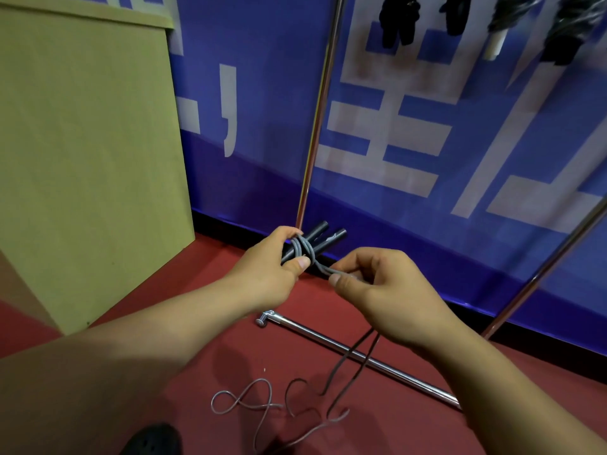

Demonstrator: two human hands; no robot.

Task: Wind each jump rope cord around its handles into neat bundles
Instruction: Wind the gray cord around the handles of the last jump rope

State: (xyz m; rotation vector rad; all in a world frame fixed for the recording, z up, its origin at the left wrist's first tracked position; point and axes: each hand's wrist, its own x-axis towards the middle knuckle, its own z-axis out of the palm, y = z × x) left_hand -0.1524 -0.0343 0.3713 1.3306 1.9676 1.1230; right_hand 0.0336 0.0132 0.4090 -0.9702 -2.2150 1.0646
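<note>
Loose grey cord (262,405) lies in loops on the red floor (197,323) nearest the lens, by a dark shoe (154,438). Above it, the left hand (262,274) clamps both black handles (323,238), thumb pinning a few wraps. Further right, the right hand (377,287) pinches the doubled cord. Slack could let the wraps slide off; floor loops may knot or catch the chrome bar (361,356).

Matt black handles (323,238) wound with smooth grey rubbery cord (303,250); glossy chromed metal rack bar (361,356) on matt red floor (203,330); matt fibreboard panel (88,142).
</note>
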